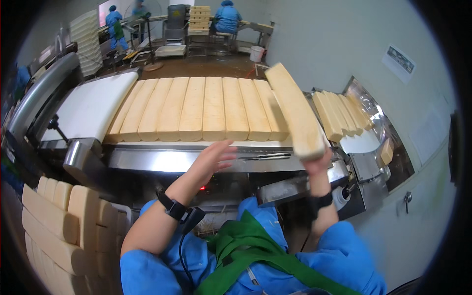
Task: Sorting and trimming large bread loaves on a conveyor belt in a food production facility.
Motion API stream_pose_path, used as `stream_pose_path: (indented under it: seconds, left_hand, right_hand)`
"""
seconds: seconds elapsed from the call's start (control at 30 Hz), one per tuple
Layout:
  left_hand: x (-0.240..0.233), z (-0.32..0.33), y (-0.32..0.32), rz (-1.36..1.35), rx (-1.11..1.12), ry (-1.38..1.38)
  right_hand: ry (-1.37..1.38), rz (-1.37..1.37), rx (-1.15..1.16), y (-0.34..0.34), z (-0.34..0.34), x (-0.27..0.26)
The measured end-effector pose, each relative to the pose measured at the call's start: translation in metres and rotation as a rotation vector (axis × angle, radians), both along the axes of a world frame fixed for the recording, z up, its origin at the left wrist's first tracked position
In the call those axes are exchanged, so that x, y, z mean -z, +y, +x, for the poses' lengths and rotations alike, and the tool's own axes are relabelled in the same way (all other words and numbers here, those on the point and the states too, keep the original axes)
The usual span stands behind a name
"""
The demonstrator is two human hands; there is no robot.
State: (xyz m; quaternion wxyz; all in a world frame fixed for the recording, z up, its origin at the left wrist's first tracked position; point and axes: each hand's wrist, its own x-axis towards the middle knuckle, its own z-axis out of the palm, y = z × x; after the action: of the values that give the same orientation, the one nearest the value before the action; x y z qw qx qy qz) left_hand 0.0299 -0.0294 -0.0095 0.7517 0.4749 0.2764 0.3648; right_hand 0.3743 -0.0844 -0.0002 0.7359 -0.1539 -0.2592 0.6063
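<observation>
My right hand (319,162) grips the near end of a long, pale yellow loaf-shaped food block (295,114). This block is raised and tilted over the right end of a row of similar blocks (214,107). The row lies side by side on a white conveyor belt (92,99). My left hand (212,160) holds nothing, its fingers apart over the steel front rail (147,158). To the right of that hand, slim tools with pale handles (271,156) rest on the rail; their exact kind is unclear.
At lower left rises a stack of blocks (55,239). More blocks (339,114) sit on a steel-sided machine (365,166) at right, beside the wall (332,44). A curved steel guard (40,92) spans the belt's left end. Co-workers in blue (227,18) occupy the background.
</observation>
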Motion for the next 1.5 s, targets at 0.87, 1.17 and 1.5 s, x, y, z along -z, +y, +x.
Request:
stream_pose_path:
  seconds: [0.87,1.17,1.5]
  left_hand:
    - [-0.058,-0.037,-0.005,-0.119,0.037,-0.831]
    - [-0.047,-0.028,-0.006,-0.208,-0.026,-0.679]
    - [-0.046,-0.015,-0.015,-0.188,-0.107,-0.383]
  right_hand:
    - [-2.045,0.040,0.745,-0.001,-0.076,0.036]
    - [-2.071,0.115,0.646,0.008,-0.057,0.041]
    - [-1.512,0.444,0.721,0.003,-0.141,-0.032]
